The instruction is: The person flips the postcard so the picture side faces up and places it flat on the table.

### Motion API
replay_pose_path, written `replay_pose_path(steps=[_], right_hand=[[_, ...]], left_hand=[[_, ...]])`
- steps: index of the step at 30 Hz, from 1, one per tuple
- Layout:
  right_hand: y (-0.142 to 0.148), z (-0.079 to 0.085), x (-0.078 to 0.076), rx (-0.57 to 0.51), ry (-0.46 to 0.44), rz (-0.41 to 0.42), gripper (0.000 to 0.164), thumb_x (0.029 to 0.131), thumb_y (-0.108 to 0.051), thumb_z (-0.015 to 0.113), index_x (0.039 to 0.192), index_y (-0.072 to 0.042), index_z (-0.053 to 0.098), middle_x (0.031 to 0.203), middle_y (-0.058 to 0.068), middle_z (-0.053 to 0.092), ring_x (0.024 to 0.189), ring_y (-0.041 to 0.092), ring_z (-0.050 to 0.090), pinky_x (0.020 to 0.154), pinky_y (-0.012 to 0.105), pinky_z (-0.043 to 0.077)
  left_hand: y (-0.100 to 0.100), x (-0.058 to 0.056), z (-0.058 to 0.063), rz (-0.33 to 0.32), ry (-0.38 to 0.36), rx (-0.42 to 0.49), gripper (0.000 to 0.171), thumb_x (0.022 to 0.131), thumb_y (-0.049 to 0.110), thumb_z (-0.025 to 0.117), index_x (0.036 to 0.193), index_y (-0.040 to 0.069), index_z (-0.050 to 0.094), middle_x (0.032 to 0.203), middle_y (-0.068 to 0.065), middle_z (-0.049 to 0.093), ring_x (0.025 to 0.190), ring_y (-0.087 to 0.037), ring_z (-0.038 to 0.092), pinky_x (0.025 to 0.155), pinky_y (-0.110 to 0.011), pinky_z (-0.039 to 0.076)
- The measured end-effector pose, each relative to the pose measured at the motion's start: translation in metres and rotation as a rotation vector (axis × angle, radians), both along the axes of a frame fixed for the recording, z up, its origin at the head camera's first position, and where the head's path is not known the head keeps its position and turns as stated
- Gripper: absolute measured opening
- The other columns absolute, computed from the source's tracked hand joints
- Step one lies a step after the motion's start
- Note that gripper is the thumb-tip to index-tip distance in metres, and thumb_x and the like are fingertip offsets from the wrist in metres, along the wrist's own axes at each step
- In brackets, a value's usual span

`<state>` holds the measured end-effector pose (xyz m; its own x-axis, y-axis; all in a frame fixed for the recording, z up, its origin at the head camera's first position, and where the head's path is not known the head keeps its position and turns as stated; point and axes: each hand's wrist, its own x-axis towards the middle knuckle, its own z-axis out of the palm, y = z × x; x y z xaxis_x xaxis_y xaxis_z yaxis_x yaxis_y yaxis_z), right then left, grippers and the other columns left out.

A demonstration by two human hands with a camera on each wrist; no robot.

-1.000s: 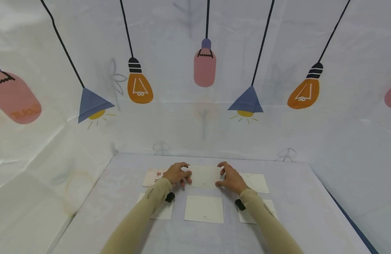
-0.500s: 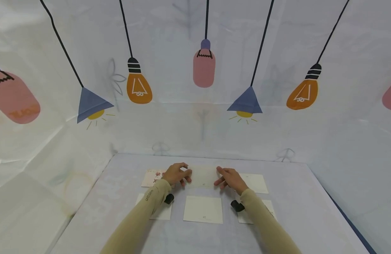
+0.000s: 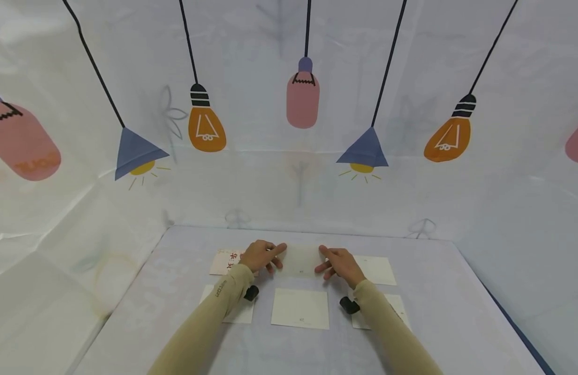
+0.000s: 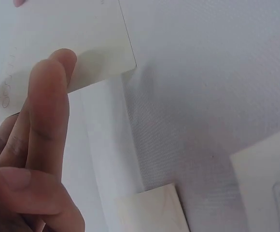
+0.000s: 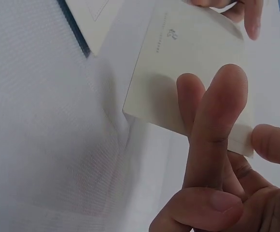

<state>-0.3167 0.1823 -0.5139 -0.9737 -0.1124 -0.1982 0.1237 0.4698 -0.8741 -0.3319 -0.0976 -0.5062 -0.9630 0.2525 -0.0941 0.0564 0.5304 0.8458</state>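
One cream card (image 3: 301, 261) is toward the far side of the white table (image 3: 439, 297). It is rectangular, printed side upward.

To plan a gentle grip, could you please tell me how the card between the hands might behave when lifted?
The card may be fairly stiff, its near edge being straight. It is probably light, given its thin edge, and seems unlikely to roll, being flat.

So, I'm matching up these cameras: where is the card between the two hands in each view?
Head: card below centre, between left hand and right hand.
Left wrist: card at upper left.
Right wrist: card at upper centre and right.
Shared landmark: the left hand (left wrist, lower left; right wrist, top right).
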Motion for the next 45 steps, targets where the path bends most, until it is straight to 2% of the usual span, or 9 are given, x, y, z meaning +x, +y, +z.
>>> replay_pose_path(steps=[4,7,12,18,21,25,32,38,45], right_hand=[[0.0,0.002,0.003,0.002,0.007,0.008,0.073,0.099,-0.064,0.05,0.143,-0.005,0.056,0.088,-0.001,0.077,0.065,0.021,0.07,0.09,0.047,0.043],[0.0,0.004,0.005,-0.001,0.019,0.017,0.072,0.099,-0.064,0.05,0.141,-0.005,0.058,0.09,0.0,0.077,0.066,0.022,0.07,0.097,0.054,0.041],[0.003,0.008,0.008,-0.014,0.047,0.038,0.072,0.097,-0.066,0.052,0.136,-0.007,0.063,0.095,-0.001,0.076,0.067,0.022,0.07,0.104,0.058,0.036],[0.007,0.004,0.009,-0.014,0.073,0.066,0.065,0.096,-0.065,0.053,0.126,-0.009,0.069,0.107,0.0,0.075,0.072,0.022,0.071,0.11,0.063,0.028],[0.009,0.003,0.011,0.007,0.092,0.08,0.06,0.098,-0.063,0.053,0.125,-0.012,0.07,0.112,-0.001,0.074,0.076,0.021,0.07,0.107,0.061,0.033],[0.01,0.002,0.013,0.038,0.125,0.114,0.052,0.099,-0.06,0.053,0.123,-0.016,0.071,0.117,-0.001,0.072,0.082,0.018,0.069,0.096,0.051,0.043],[0.013,0.003,0.018,0.089,0.192,0.161,0.048,0.101,-0.049,0.058,0.134,-0.015,0.067,0.119,0.001,0.07,0.083,0.016,0.068,0.085,0.04,0.046],[0.017,0.0,0.02,0.12,0.226,0.189,0.044,0.098,-0.036,0.069,0.134,-0.012,0.066,0.111,0.006,0.072,0.081,0.019,0.067,0.073,0.034,0.047],[0.014,-0.005,0.022,0.207,0.273,0.185,0.041,0.091,-0.028,0.078,0.127,-0.012,0.071,0.111,0.005,0.07,0.077,0.013,0.062,0.065,0.032,0.05]], left_hand=[[0.0,0.001,0.001,-0.001,0.021,-0.031,0.066,0.093,0.07,0.055,0.105,0.009,0.075,0.074,0.001,0.074,0.063,-0.023,0.071,0.082,-0.037,0.052],[-0.001,0.001,0.001,-0.012,0.039,-0.055,0.059,0.096,0.066,0.055,0.102,0.011,0.076,0.075,0.003,0.074,0.063,-0.02,0.07,0.076,-0.035,0.052],[-0.003,0.001,0.003,-0.022,0.064,-0.082,0.05,0.099,0.059,0.055,0.095,0.014,0.076,0.079,0.005,0.074,0.065,-0.017,0.068,0.069,-0.034,0.05],[-0.005,0.006,0.006,-0.045,0.091,-0.121,0.053,0.098,0.063,0.054,0.101,0.015,0.077,0.086,0.006,0.074,0.067,-0.017,0.066,0.069,-0.034,0.049],[-0.006,0.009,0.007,-0.048,0.1,-0.134,0.052,0.097,0.063,0.056,0.105,0.016,0.077,0.09,0.005,0.074,0.068,-0.018,0.065,0.064,-0.034,0.048],[-0.008,0.012,0.007,-0.041,0.126,-0.14,0.046,0.096,0.059,0.061,0.109,0.018,0.077,0.098,0.004,0.072,0.071,-0.02,0.066,0.06,-0.033,0.048],[-0.009,0.015,0.004,-0.069,0.148,-0.156,0.042,0.095,0.055,0.065,0.118,0.021,0.075,0.11,0.003,0.07,0.078,-0.02,0.068,0.066,-0.033,0.051],[-0.008,0.014,0.001,-0.091,0.187,-0.216,0.042,0.093,0.053,0.069,0.12,0.022,0.075,0.104,0.008,0.066,0.083,-0.013,0.057,0.072,-0.033,0.047],[-0.008,0.014,-0.006,-0.144,0.204,-0.227,0.041,0.09,0.046,0.076,0.121,0.02,0.074,0.1,0.008,0.065,0.08,-0.011,0.056,0.071,-0.032,0.047]])
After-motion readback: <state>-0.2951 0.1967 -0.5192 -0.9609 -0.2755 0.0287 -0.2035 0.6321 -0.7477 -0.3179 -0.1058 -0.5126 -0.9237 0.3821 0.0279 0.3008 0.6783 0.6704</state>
